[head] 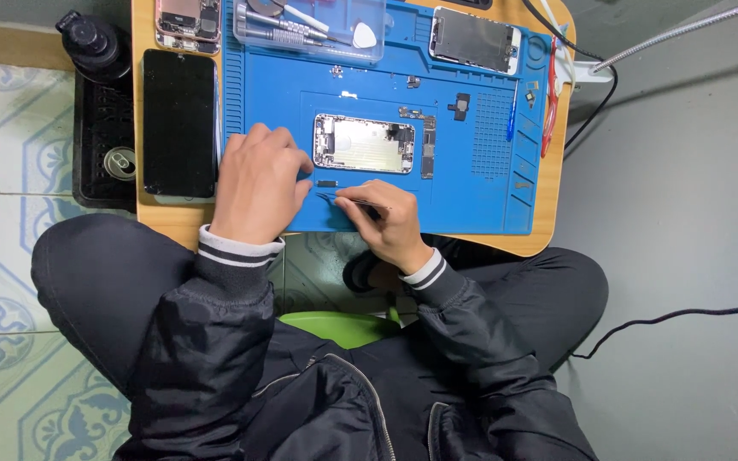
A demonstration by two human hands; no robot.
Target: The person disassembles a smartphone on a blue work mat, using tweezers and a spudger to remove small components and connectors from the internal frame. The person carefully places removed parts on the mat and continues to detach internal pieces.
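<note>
An opened phone body lies flat in the middle of a blue rubbery work mat, its ridged edges and shallow moulded compartments covering most of a small wooden table. The phone body is a rounded rectangle with a pale metallic plate inside, dark components crowded at both short ends, and a narrow dark circuit strip just beside its right end. The left hand rests palm down on the mat's left edge, fingers curled loosely, their tips just beside the phone's left end; it grips nothing visible. The right hand sits nearer, below the phone, pinched closed on slim metal tweezers whose tips point left toward a tiny dark part lying on the mat between the two hands. A glossy black phone lies on the wood to the left, a clear plastic tool box at the far edge, and a separated screen far right.
</note>
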